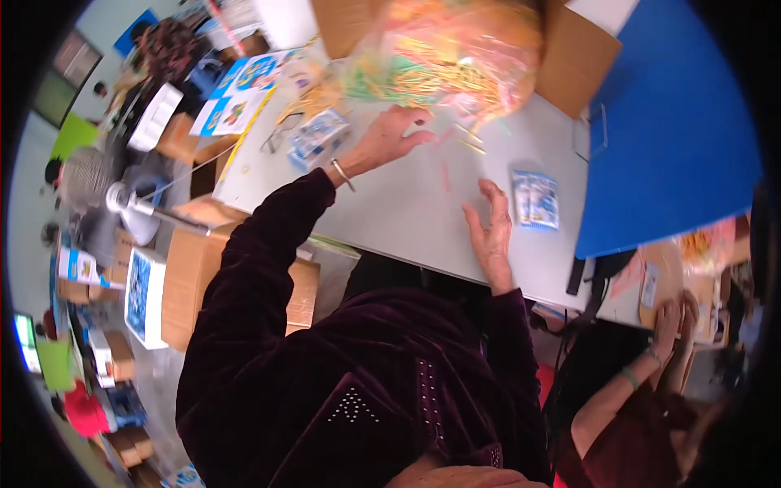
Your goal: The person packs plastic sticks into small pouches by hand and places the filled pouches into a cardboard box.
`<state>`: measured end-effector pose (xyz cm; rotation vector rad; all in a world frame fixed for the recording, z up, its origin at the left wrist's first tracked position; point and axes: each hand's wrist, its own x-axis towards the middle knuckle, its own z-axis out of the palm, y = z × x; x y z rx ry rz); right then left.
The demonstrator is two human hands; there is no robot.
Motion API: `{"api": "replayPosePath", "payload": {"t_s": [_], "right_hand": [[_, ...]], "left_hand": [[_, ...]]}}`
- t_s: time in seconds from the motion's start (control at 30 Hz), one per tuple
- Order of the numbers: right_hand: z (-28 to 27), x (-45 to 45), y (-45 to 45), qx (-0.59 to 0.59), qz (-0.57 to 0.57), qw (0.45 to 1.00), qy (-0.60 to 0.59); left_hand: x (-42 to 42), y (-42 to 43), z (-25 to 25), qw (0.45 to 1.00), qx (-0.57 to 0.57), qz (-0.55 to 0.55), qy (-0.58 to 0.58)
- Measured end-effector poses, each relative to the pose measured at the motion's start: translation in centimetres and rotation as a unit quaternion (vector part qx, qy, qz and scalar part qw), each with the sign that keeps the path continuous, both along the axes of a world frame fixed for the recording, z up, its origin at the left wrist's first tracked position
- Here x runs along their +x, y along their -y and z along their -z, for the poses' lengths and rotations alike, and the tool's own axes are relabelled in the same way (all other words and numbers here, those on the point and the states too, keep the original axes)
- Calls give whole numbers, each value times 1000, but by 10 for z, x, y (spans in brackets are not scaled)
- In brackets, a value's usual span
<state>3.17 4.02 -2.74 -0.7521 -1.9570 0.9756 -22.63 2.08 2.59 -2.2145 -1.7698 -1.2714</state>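
Note:
My left hand [394,137], with a bangle at its wrist, is over the table in front of a large clear bag of coloured sticks [455,73]. Its thumb and forefinger are apart and nothing shows between them. A few loose sticks [470,140] lie just to its right, and a pink strip [446,176] rests on the tabletop. Nearer the front edge, my right hand [493,232] has its fingers spread and holds nothing. Beside it on the right are blue-and-white packets [535,199]. More blue-and-white packets [321,137] are stacked left of my left hand.
Glasses [281,132] lie at the table's left. Cardboard [578,61] stands behind the bag, and a blue panel [667,130] borders the right side. A co-worker's hands [669,325] are at the lower right. A fan [89,179] and cartons [191,285] are on the left.

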Motion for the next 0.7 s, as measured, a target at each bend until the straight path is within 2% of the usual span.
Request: {"api": "replayPosePath", "payload": {"t_s": [0.07, 0.1, 0.13, 0.2, 0.27, 0.33, 0.47, 0.53, 0.57, 0.63, 0.67, 0.7], "right_hand": [[-6, 13, -8, 227, 167, 959, 22], [-5, 21, -18, 223, 242, 944, -40], [-7, 33, -28, 224, 254, 940, -38], [-10, 55, -45, 223, 374, 899, 53], [2, 59, -51, 215, 384, 896, 62], [17, 57, -58, 153, 398, 877, 221], [25, 62, -66, 128, 386, 893, 192], [14, 61, -62, 155, 381, 905, 106], [9, 60, -59, 158, 380, 905, 105], [-6, 52, -46, 248, 344, 903, 67], [-13, 50, -40, 249, 340, 904, 67], [-19, 47, -33, 264, 310, 911, 67]], "left_hand": [[32, -25, 1, 997, -37, 62, 8], [47, -32, -2, 994, -80, 80, 3], [59, -37, -4, 988, -122, 95, -6], [77, -46, 7, 987, -116, 106, -28], [88, -52, 17, 987, -109, 112, -47], [100, -52, 14, 982, -133, 133, 0], [101, -51, 18, 983, -128, 134, -4], [103, -52, 15, 985, -111, 125, 31], [105, -52, 13, 986, -109, 123, 31], [116, -46, -16, 940, -222, 118, 229], [120, -42, -34, 941, -220, 115, 231], [124, -38, -52, 920, -294, 89, 243]]}}
